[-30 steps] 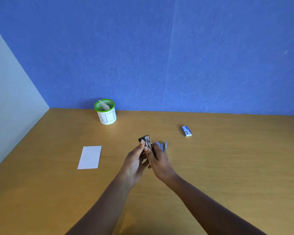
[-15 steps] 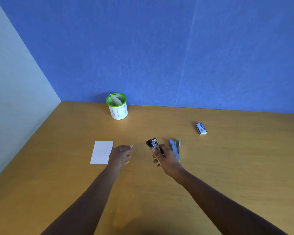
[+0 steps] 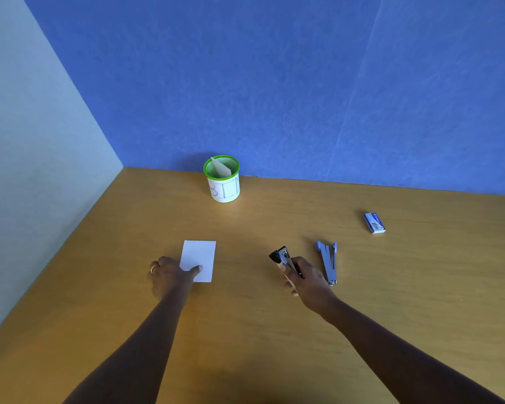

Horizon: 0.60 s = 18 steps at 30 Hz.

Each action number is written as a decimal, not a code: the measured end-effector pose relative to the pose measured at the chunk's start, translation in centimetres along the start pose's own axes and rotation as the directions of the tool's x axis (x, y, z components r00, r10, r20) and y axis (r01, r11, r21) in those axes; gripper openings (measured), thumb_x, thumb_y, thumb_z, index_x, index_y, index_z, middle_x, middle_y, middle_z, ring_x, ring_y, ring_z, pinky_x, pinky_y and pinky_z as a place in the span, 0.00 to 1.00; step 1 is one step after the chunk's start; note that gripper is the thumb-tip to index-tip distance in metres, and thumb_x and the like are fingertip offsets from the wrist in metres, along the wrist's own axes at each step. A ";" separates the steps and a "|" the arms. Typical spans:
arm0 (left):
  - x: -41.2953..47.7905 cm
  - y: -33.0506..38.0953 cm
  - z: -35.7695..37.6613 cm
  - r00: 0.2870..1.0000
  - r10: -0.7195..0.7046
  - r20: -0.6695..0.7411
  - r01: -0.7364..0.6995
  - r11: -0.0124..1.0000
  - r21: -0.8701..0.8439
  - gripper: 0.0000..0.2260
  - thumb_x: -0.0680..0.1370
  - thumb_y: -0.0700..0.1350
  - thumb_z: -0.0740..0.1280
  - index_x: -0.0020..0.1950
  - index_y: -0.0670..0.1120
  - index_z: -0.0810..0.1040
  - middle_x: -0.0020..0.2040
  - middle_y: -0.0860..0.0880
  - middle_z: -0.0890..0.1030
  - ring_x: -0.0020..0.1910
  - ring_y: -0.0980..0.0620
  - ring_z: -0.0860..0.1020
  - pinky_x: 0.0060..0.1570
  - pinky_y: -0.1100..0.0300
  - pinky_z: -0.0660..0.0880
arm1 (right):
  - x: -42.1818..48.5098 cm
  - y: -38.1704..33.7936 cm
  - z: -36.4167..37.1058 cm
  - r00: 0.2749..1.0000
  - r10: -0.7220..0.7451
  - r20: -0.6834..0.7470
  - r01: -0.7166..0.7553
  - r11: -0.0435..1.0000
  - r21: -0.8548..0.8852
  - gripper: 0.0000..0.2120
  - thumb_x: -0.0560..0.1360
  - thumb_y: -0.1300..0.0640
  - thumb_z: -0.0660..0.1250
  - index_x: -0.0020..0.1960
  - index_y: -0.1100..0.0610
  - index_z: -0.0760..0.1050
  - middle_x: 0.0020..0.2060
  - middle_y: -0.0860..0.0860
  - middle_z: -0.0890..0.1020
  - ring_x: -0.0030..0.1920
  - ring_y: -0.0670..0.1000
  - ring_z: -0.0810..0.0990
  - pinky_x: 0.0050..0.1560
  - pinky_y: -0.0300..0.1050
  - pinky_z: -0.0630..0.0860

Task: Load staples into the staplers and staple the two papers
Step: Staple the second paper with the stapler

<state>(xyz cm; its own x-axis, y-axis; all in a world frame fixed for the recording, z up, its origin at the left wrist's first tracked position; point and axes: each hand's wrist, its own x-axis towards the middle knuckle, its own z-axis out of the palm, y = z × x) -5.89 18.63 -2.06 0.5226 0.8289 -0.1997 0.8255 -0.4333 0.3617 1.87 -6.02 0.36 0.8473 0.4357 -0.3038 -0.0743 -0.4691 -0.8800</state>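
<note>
A small white paper [image 3: 200, 256] lies flat on the wooden table. My left hand [image 3: 169, 277] rests on its near left corner, thumb lying on the sheet. My right hand [image 3: 306, 279] grips a black and silver stapler [image 3: 283, 259], nose pointing up and away. Just to the right of that hand a blue stapler [image 3: 328, 262] lies on the table, hinged open in a narrow V. A blue and white staple box [image 3: 374, 223] sits farther back on the right.
A green-rimmed mesh cup [image 3: 222, 179] labelled BIN stands at the back by the blue wall, with a slip of paper sticking out. A pale wall borders the table [image 3: 245, 330] on the left.
My left hand let go of the black stapler and moved left onto the white paper. My right hand kept hold of the stapler. The view has shifted left.
</note>
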 end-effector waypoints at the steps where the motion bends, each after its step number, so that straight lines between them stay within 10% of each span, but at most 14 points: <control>1: 0.1 -0.1 0.0 1.000 0.016 -0.007 -0.015 0.999 0.040 0.31 0.70 0.57 0.71 0.62 0.35 0.71 0.60 0.40 0.75 0.65 0.41 0.67 0.62 0.54 0.63 | 0.0 0.1 0.1 1.000 0.001 -0.001 -0.001 1.000 -0.008 0.13 0.79 0.51 0.60 0.56 0.61 0.72 0.40 0.53 0.75 0.37 0.45 0.76 0.38 0.40 0.73; 18: 0.7 1.2 -0.8 0.988 -0.080 0.130 0.086 0.995 -0.041 0.26 0.67 0.51 0.76 0.58 0.36 0.75 0.56 0.40 0.80 0.58 0.41 0.76 0.54 0.53 0.73 | -0.1 0.6 0.3 0.999 0.042 0.003 -0.041 0.998 -0.042 0.13 0.79 0.51 0.58 0.57 0.59 0.71 0.43 0.54 0.77 0.41 0.49 0.78 0.41 0.44 0.73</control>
<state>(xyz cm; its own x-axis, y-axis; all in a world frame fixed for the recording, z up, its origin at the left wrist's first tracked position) -4.67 18.98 -1.00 0.4780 0.8081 -0.3443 0.8579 -0.3453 0.3805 1.59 -6.11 -0.28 0.8421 0.4178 -0.3411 -0.0875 -0.5183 -0.8507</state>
